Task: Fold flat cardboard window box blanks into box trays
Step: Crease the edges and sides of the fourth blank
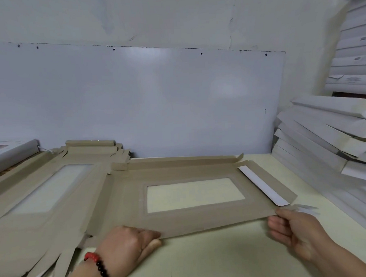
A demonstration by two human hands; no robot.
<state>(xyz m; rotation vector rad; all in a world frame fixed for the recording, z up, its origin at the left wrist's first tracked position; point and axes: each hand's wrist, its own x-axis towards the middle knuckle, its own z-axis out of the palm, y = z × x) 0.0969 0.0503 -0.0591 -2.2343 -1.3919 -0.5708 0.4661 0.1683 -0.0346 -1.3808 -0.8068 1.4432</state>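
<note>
Left hand and right hand pinching near edge of window box blank; uneven lift risks skewed crease or snagging stack of blanks at left.

Pale cream desk under my view. Glossy white wall panel behind it, dark screw dots along top edge, soft light glare. Plain white wall above.
</note>
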